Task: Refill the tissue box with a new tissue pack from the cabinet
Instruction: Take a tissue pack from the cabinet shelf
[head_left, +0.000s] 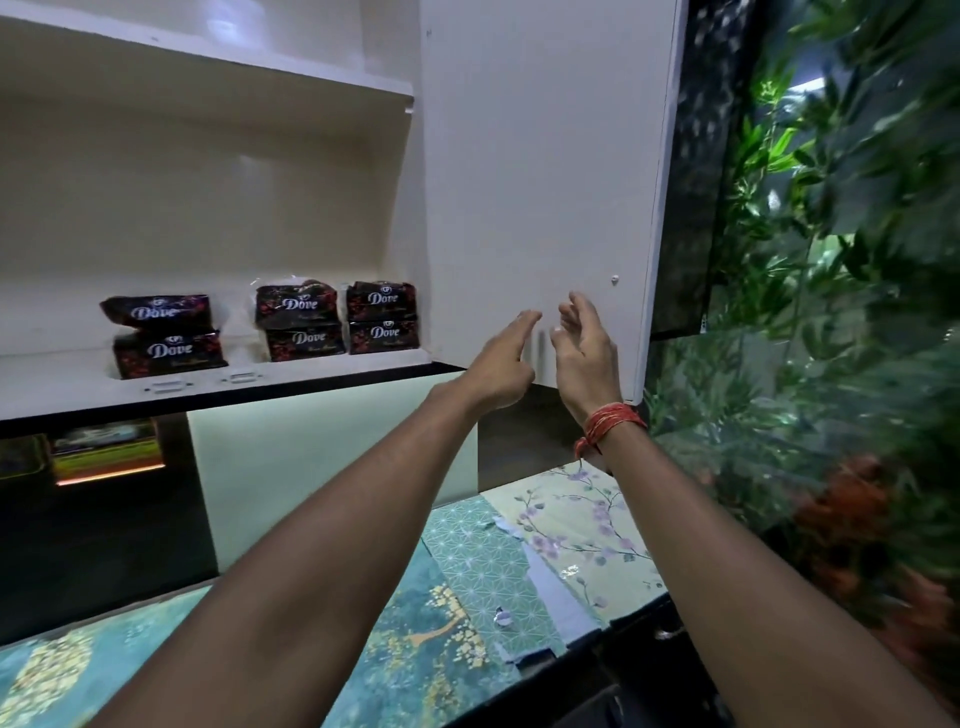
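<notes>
Holding Dove packs (291, 319), seemingly six: cabinet (208, 208)

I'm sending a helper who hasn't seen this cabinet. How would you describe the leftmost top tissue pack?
Look in the open white cabinet, on its bottom shelf. Three two-high stacks of dark Dove packs sit there; go to the left stack, apart from the other two. The top tissue pack lies crooked and sagging on the one under it, unlike the squarer stacks.
</notes>
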